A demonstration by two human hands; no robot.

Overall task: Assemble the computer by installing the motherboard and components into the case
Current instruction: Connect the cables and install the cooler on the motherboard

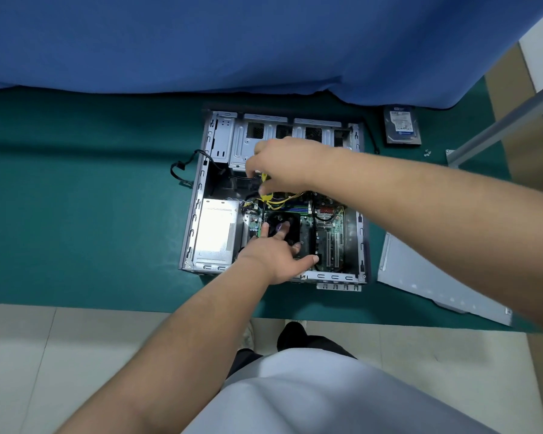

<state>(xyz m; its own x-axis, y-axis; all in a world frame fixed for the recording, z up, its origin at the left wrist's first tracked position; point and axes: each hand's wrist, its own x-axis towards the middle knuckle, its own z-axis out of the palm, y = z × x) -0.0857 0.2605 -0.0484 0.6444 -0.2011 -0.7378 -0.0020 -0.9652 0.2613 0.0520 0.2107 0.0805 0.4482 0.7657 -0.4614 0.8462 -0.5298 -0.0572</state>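
An open grey computer case (198,195) lies on its side on the green table. Inside it sit a green motherboard (328,228), a silver power supply (215,233) at the left, and a black CPU cooler fan (279,219) in the middle. My left hand (271,250) rests on the cooler with its fingers spread. My right hand (282,166) hovers above the case's middle and grips a yellow-handled screwdriver (265,191), whose black shaft points down beside the cooler. Yellow and black wires (290,198) run across the board under that hand.
A blue-labelled hard drive (402,125) lies at the back right near a blue cloth. The grey side panel (433,277) lies to the right of the case. A few small screws (426,152) sit beside a metal post. A black cable (179,170) loops out at the case's left.
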